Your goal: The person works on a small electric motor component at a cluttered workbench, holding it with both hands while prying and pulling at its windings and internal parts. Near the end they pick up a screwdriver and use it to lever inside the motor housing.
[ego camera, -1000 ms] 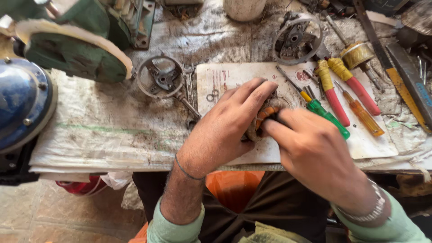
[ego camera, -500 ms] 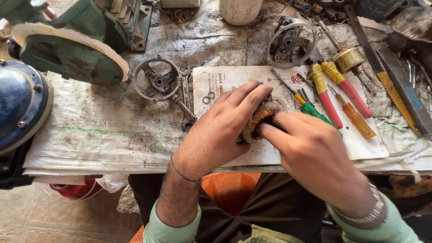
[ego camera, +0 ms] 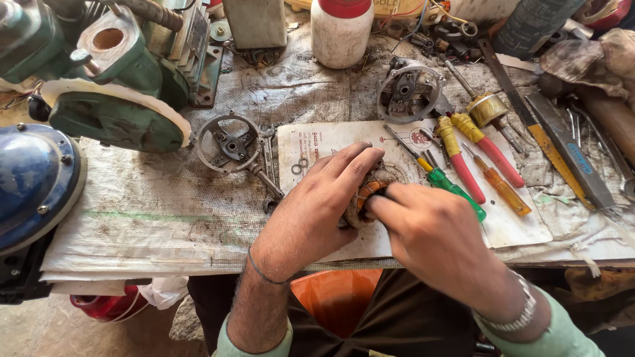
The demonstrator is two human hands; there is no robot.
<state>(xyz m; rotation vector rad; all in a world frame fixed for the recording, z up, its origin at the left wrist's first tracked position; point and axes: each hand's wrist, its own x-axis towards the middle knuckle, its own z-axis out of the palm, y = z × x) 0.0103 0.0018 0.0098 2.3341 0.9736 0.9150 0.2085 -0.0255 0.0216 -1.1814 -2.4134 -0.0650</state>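
Observation:
My left hand [ego camera: 317, 205] curls over a small round motor part with copper-orange windings [ego camera: 366, 194] and grips it on the white paper sheet [ego camera: 522, 231] at the bench's front edge. My right hand [ego camera: 436, 231] is closed against the same part from the right, fingertips pressing on its windings. Most of the part is hidden under both hands. Just beyond my right hand lie a green-handled screwdriver [ego camera: 450, 186], pliers with red and yellow grips [ego camera: 473, 155] and an orange-handled screwdriver [ego camera: 504, 188].
A round metal end cover [ego camera: 228, 143] and a spanner [ego camera: 264, 177] lie left of the paper; a second housing [ego camera: 409, 89] sits behind. A green motor [ego camera: 112, 92] and blue dome [ego camera: 33, 185] fill the left. A white bottle [ego camera: 342, 30], flat files [ego camera: 569, 158] stand farther back.
Both hands stay closed on the wound part, with only small finger shifts. The view has tilted and slid a little, showing more of the back of the bench.

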